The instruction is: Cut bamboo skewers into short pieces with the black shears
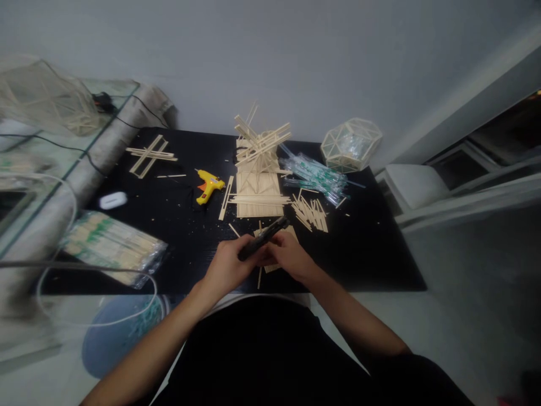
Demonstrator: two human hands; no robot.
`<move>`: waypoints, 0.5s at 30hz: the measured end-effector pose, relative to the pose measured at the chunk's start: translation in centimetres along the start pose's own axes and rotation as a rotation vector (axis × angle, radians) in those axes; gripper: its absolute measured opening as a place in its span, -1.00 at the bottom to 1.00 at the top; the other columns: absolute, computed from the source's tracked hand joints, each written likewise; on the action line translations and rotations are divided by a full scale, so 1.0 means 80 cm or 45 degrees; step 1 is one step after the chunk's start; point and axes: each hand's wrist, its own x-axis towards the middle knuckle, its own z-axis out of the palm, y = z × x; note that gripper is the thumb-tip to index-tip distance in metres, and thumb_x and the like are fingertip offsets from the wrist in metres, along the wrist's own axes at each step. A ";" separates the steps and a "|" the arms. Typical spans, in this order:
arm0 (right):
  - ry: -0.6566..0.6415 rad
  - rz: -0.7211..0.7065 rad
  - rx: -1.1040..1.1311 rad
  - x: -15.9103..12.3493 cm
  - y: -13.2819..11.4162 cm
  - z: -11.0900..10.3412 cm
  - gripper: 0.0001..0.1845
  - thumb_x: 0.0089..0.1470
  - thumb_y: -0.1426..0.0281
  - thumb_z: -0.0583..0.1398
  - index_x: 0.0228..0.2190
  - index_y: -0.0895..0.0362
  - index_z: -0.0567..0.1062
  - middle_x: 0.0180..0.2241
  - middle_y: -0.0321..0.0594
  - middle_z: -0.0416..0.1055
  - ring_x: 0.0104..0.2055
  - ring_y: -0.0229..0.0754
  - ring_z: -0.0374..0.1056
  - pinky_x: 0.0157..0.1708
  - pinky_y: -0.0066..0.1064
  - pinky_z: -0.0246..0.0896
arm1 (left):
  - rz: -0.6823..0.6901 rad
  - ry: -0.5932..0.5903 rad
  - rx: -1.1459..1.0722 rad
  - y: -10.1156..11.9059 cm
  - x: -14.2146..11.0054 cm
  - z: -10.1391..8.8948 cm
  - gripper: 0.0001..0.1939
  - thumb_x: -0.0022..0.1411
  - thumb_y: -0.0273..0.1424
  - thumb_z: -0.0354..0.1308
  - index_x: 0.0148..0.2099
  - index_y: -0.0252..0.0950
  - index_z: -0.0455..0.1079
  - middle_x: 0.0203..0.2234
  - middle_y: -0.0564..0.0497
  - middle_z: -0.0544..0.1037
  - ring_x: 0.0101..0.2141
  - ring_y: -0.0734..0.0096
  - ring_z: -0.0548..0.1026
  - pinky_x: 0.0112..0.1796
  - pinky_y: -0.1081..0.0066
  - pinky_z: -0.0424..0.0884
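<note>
My left hand [228, 268] and my right hand [289, 256] meet at the near edge of a black mat [372, 248]. Both are closed around a dark, long tool [264, 237] that points up and to the right. A thin wooden stick [259, 277] hangs down between my hands, and pale stick pieces lie under them. Just beyond stands a structure of wooden sticks [258, 169] on a flat stick panel. A yellow glue gun [208, 186] lies to its left.
A pile of short cut sticks [311, 214] and clear packets [315, 175] lie right of the structure. A stick polyhedron [350, 144] stands at the back right, crossed sticks [150, 155] at the back left. A stick pack [112, 245], white cable and glass table are on the left.
</note>
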 end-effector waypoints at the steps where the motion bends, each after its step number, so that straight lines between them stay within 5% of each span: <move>1: -0.013 0.010 0.009 0.000 0.000 0.000 -0.53 -0.04 0.02 0.46 -0.27 0.14 0.62 -0.27 -0.21 0.60 -0.32 -0.18 0.56 -0.22 -0.24 0.61 | -0.008 -0.001 0.001 -0.001 0.000 -0.001 -0.72 0.30 -0.18 0.21 -0.20 -0.29 0.60 -0.51 0.05 0.57 -0.50 0.44 0.41 -0.42 0.46 0.27; 8: 0.160 -0.129 -0.247 -0.007 -0.008 -0.028 -0.68 0.12 0.15 0.34 -0.23 0.14 0.63 -0.31 -0.16 0.56 -0.30 -0.16 0.57 -0.54 -0.51 0.39 | -0.182 0.318 -0.235 -0.020 0.008 -0.022 -0.69 0.18 -0.15 0.30 -0.34 -0.33 0.52 -0.49 0.04 0.54 -0.45 0.41 0.42 -0.40 0.46 0.31; 12: 0.377 -0.207 -0.559 -0.008 -0.008 -0.063 -0.70 0.16 0.24 0.26 -0.15 0.16 0.61 -0.46 -0.23 0.54 -0.44 -0.18 0.51 -0.55 -0.45 0.32 | -0.424 0.390 -0.362 -0.042 0.015 -0.041 -0.65 0.07 -0.12 0.36 -0.33 -0.34 0.51 -0.63 0.11 0.38 -0.60 0.50 0.25 -0.55 0.47 0.15; 15: 0.644 -0.305 -0.880 -0.006 -0.012 -0.090 -0.81 0.20 0.29 0.23 -0.21 0.13 0.57 -0.44 -0.22 0.58 -0.43 -0.14 0.53 -0.36 -0.32 0.41 | -0.556 0.380 -0.469 -0.059 0.019 -0.044 -0.62 0.00 -0.12 0.40 -0.33 -0.33 0.48 -0.69 0.17 0.30 -0.66 0.56 0.16 -0.61 0.49 0.07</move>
